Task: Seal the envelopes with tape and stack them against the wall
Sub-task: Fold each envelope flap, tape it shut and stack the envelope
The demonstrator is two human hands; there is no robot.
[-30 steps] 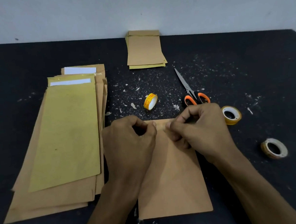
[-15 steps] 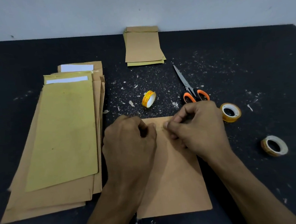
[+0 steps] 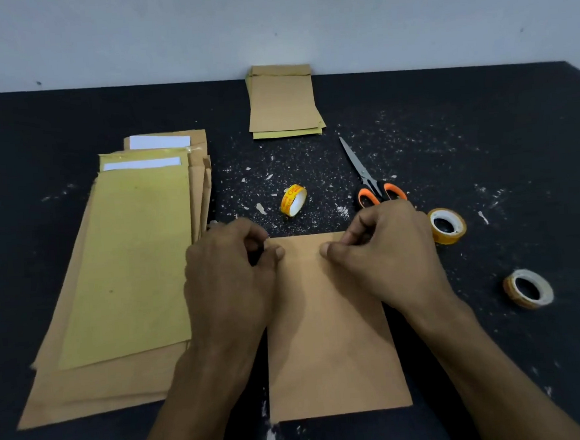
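Both hands' grip (image 3: pixel 229 275) (image 3: pixel 383 251) pinching envelope (image 3: pixel 327 337)

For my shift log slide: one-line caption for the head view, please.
Left hand and right hand pinch the top edge of a brown paper envelope on the black table, beside orange-handled scissors.

Both hands pinch the far edge of a matt brown paper envelope (image 3: pixel 334 326), smooth with faint creases. Left of the grip lies a pile of matt kraft and yellowish paper envelopes (image 3: pixel 123 265). Beyond it, steel-bladed scissors with glossy orange plastic handles (image 3: pixel 370 180) rest on the matt black tabletop (image 3: pixel 480 120), flecked with pale scraps. Right of the grip sits a glossy yellowish tape roll (image 3: pixel 448 226).
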